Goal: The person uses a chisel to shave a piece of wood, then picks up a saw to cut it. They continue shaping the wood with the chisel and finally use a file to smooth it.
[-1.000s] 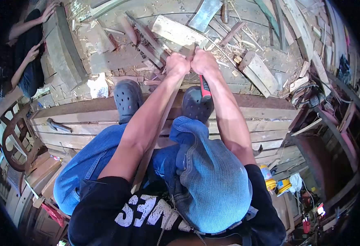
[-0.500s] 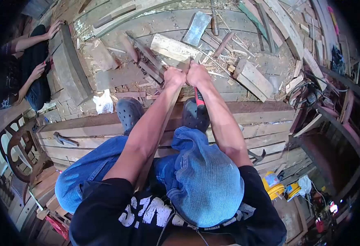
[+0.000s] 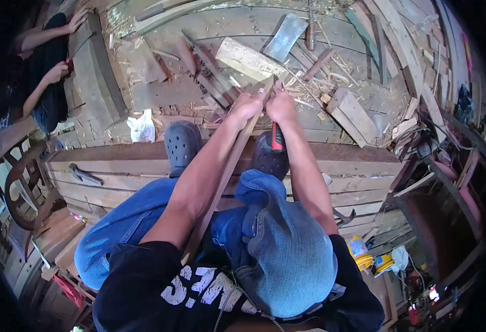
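My left hand [image 3: 248, 106] is closed round a long, narrow wooden strip [image 3: 226, 160] that runs from between my arms up past my fingers. Right beside it, my right hand [image 3: 281, 106] grips a tool with a red and black handle [image 3: 277, 139]. The handle sticks out below my fist, and a dark tip shows above it close to the strip's far end. My fingers hide the middle of the tool. Just beyond my hands lies a pale, rough wooden block [image 3: 251, 60] on the planks.
A flat metal plate [image 3: 285, 37] and a wooden block [image 3: 352, 117] lie among scraps and shavings. A hammer [image 3: 85, 175] rests on the step at left. Another person's hand [image 3: 57, 73] holds a thin tool by a long beam [image 3: 96, 77]. A white crumpled bag [image 3: 141, 126] lies nearby.
The view has shifted slightly, so the floor items sit further right. More of the strip's far end shows between my hands. The other person's tool hand has moved up along the beam.
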`<state>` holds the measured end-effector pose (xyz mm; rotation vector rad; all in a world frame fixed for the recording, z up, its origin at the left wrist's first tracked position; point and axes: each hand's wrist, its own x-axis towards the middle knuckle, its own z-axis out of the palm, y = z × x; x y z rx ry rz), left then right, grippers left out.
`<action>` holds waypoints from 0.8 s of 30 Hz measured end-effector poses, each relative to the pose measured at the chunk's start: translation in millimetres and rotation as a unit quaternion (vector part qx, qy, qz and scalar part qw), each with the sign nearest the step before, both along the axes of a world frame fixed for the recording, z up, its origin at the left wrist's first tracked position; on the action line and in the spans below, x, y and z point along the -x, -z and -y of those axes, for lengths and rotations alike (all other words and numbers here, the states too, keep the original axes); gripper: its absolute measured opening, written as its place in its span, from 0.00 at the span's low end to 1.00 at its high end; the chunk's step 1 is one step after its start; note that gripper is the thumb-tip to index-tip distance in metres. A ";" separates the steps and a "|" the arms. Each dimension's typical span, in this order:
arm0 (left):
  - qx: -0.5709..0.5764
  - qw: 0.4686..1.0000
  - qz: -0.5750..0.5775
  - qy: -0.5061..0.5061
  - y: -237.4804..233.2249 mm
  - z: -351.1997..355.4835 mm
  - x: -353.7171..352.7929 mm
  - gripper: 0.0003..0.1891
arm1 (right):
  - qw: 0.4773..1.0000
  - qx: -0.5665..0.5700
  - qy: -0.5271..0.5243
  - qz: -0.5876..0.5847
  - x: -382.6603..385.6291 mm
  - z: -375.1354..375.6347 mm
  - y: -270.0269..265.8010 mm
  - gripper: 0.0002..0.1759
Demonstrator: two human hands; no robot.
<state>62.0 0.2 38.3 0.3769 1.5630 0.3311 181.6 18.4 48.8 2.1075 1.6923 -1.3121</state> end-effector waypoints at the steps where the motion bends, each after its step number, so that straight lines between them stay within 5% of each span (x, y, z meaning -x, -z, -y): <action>1: -0.016 0.999 0.041 -0.023 -1.8 5.0 2.3 0.18 | 0.999 -0.012 0.027 -0.016 -1.0 1.6 -4.9 0.25; 6: -0.053 0.998 -0.002 -0.026 -5.5 4.7 2.3 0.18 | 0.997 -0.035 0.062 -0.032 -11.7 11.7 -10.2 0.29; 15: -0.091 0.955 -0.185 0.213 -11.2 -1.9 -0.1 0.18 | 0.999 0.032 -0.034 -0.026 -9.0 4.1 -29.2 0.34; 24: -0.096 0.964 -0.179 0.173 -8.0 0.6 -1.5 0.16 | 0.996 0.070 -0.051 0.008 1.3 -18.1 -11.5 0.31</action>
